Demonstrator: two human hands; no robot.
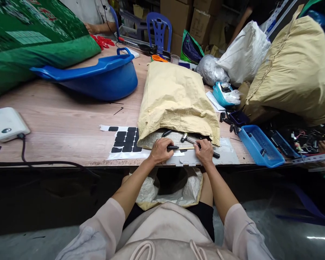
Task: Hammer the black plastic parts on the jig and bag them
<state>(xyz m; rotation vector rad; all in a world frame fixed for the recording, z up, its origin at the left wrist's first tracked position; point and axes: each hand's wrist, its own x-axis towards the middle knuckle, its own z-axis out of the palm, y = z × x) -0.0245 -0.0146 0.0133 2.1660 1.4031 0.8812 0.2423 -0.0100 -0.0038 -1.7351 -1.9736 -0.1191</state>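
My left hand rests at the table's front edge, fingers closed round a small black rod. My right hand lies beside it, closed on a thin metal tool with a silver head; a black handle end pokes out to its right. Both hands sit at the open mouth of a big tan paper sack lying flat on the table. A sheet of black adhesive pads lies left of my left hand. An open white-lined bag sits in my lap under the table edge.
A blue plastic basin and a green sack lie at the far left, a white device with a cable near the left edge. A blue basket, black parts and bulky sacks crowd the right. Another person sits at the far side.
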